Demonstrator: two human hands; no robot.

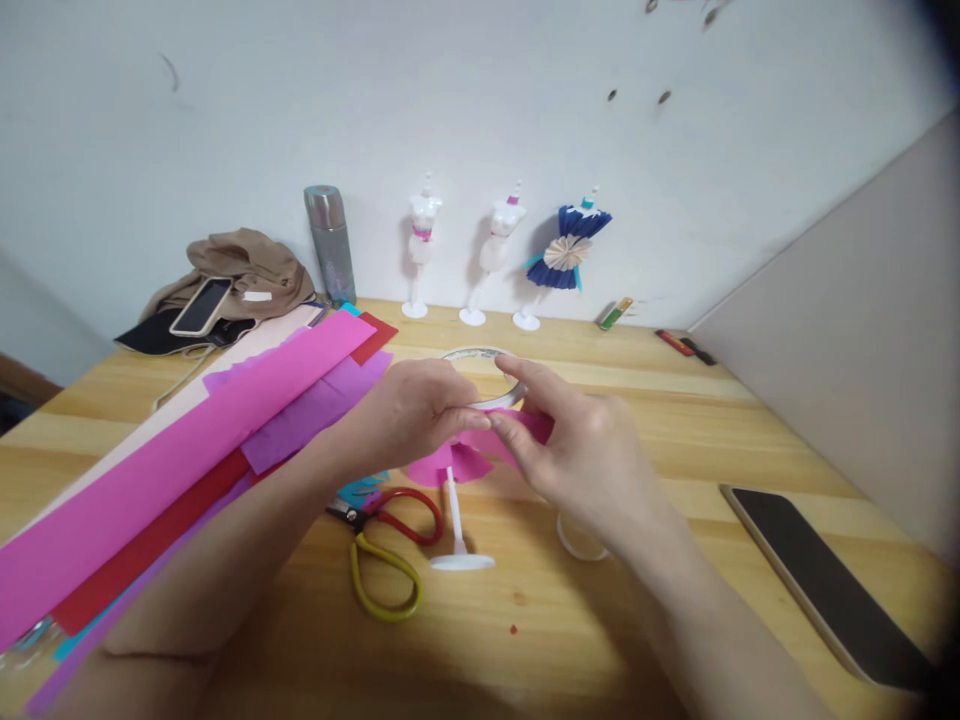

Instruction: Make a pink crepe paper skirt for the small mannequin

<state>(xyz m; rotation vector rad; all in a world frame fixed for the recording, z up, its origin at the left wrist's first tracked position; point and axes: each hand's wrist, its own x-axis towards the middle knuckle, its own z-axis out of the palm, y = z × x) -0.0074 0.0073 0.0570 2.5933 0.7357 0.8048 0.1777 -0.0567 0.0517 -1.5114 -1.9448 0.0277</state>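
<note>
My left hand [416, 408] and my right hand [577, 450] meet over the middle of the wooden table [675, 420]. Both pinch pink crepe paper [457, 462] gathered like a skirt around a small white mannequin stand [459, 540], whose round base rests on the table. The stand's upper body is hidden behind my fingers. A roll of tape [487, 370] lies just behind my hands.
Long sheets of pink, purple and red paper [187, 460] lie at the left. Red-and-yellow scissors [386, 550] sit by the stand. Three white mannequin stands [495, 250], one in a blue dress, a flask [330, 245], a bag with a phone [225, 285], and another phone [825, 580] are around.
</note>
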